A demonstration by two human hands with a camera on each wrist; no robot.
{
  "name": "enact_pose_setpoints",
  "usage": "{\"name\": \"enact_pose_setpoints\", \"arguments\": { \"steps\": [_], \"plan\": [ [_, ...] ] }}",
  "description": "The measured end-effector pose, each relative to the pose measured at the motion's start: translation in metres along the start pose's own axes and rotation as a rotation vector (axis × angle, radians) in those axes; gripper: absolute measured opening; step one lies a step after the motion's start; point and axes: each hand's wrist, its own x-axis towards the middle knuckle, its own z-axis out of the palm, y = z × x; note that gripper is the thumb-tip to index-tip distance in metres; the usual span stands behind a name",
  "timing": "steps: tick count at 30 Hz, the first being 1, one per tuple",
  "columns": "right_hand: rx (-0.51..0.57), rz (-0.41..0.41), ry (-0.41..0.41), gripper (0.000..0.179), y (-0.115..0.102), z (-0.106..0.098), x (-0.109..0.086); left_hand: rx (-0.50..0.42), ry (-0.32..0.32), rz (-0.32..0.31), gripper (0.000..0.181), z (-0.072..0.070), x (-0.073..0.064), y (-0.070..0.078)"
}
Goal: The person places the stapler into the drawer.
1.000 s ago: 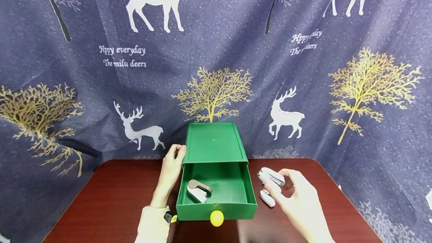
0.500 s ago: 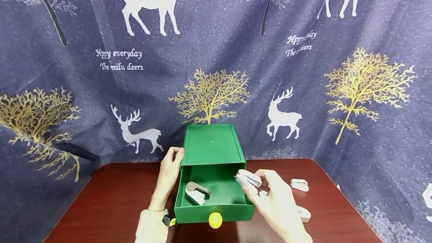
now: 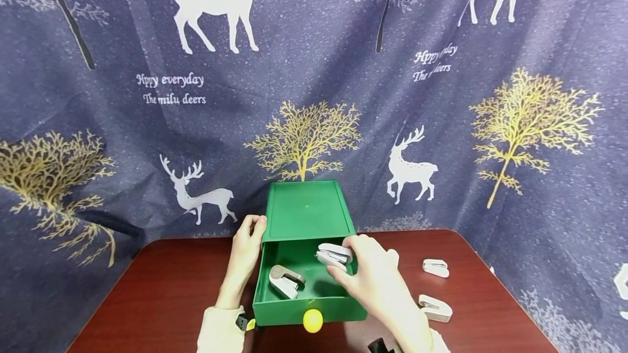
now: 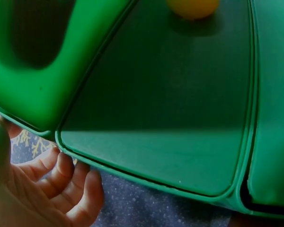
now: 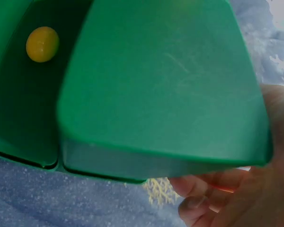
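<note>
My left hand [image 3: 246,249] grips the upper left edge of a green drawer cabinet [image 3: 309,208]. In the left wrist view its curled fingers [image 4: 68,182] lie at the cabinet's rim. The drawer [image 3: 282,311] is pulled out, with a yellow knob [image 3: 313,321] on its front. My right hand [image 3: 375,277] pinches a white stapler [image 3: 335,253] over the drawer's right half. In the right wrist view the drawer's side hides that stapler. A white stapler with a grey-brown top [image 3: 286,281] lies in the left part of the drawer.
Right of the cabinet, a small white stapler [image 3: 435,267] and a larger white one [image 3: 435,309] lie on the reddish-brown table [image 3: 171,293]. Another white item [image 3: 393,256] shows partly behind my right hand. A dark blue deer-print cloth [image 3: 304,59] hangs behind.
My right hand has carried the stapler leftward from beside the cabinet to over the open drawer. The staplers at the right have come into view. My left hand keeps its hold.
</note>
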Motion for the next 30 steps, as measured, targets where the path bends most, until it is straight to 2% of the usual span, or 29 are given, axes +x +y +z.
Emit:
{"name": "enact_pose_setpoints", "arguments": {
  "steps": [5, 10, 19, 24, 30],
  "plan": [
    [0.018, -0.072, -0.074, 0.034, -0.005, 0.004, 0.011, 0.002, -0.001, 0.0, 0.031, 0.0, 0.0, 0.0],
    [-0.027, -0.12, -0.145, 0.033, -0.007, 0.007, 0.016, 0.006, -0.006, 0.008, 0.032, 0.001, 0.001, 0.0],
    [-0.169, -0.183, -0.171, 0.035, -0.02, 0.015, 0.026, 0.01, 0.006, 0.011, 0.03, -0.002, 0.0, 0.0],
    [-0.204, -0.151, -0.276, 0.032, -0.024, 0.019, 0.028, 0.008, 0.008, 0.021, 0.03, -0.001, 0.0, -0.001],
    [-0.209, -0.106, -0.351, 0.03, -0.025, 0.02, 0.03, 0.004, 0.005, 0.012, 0.029, -0.001, 0.001, -0.001]
  ]
}}
